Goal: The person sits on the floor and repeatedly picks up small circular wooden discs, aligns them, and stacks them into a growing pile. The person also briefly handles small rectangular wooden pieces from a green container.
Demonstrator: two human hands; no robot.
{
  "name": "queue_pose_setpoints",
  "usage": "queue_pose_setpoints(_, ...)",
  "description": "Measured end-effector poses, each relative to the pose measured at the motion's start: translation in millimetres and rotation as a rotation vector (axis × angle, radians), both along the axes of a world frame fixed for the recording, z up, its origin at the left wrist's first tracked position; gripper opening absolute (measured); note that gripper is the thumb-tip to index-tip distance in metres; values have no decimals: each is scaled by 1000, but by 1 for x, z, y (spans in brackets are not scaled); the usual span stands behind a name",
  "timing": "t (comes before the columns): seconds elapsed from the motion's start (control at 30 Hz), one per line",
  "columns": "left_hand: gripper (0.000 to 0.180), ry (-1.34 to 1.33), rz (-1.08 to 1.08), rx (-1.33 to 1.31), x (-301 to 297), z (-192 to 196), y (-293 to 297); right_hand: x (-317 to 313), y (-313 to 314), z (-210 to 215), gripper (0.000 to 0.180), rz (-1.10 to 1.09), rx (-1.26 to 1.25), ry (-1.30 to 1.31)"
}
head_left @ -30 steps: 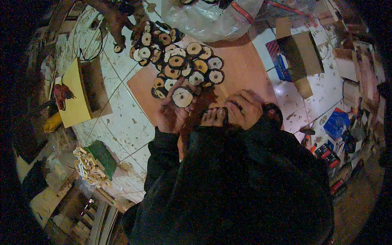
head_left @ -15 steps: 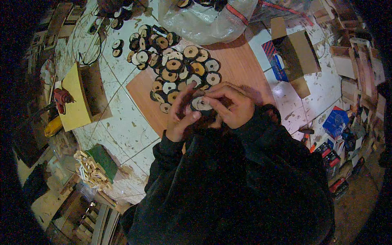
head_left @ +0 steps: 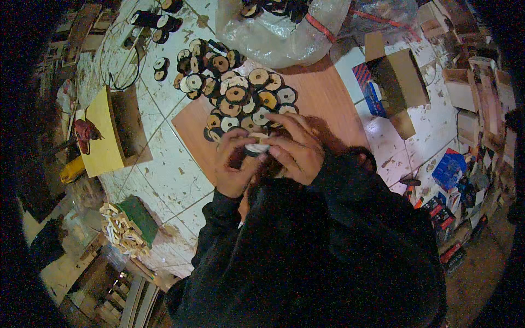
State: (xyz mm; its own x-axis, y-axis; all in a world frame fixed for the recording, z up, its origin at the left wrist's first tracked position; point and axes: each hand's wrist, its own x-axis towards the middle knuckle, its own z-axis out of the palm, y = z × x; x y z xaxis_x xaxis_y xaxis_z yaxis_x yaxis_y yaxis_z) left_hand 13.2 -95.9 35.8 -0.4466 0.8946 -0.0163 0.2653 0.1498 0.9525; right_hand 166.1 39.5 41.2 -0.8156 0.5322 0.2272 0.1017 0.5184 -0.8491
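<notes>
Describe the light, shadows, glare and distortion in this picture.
In the head view throughout: dim, grainy light with blackened corners; glare on the floor tiles right of the board; a shadow on the board beside the right hand; the board's right edge bowed by the fisheye lens; the held disc slightly soft.

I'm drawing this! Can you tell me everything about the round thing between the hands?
The round piece looks like wood, with a pale face and dark edge. It is held tilted between the left hand and the right hand, both touching it, on the near side of the disc pile. Blur hides its finer details.
</notes>
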Motion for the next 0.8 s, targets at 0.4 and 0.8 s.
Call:
queue_pose_setpoints(0.4, 33, 693, 238, -286, -73, -50, -3, 39, 2, -19, 19, -227, -241, -257)
queue_pose_setpoints(0.8, 52, 962, -213, 130, -126, -43, 240, 102, 103, -40, 26, -953, 695, -385)
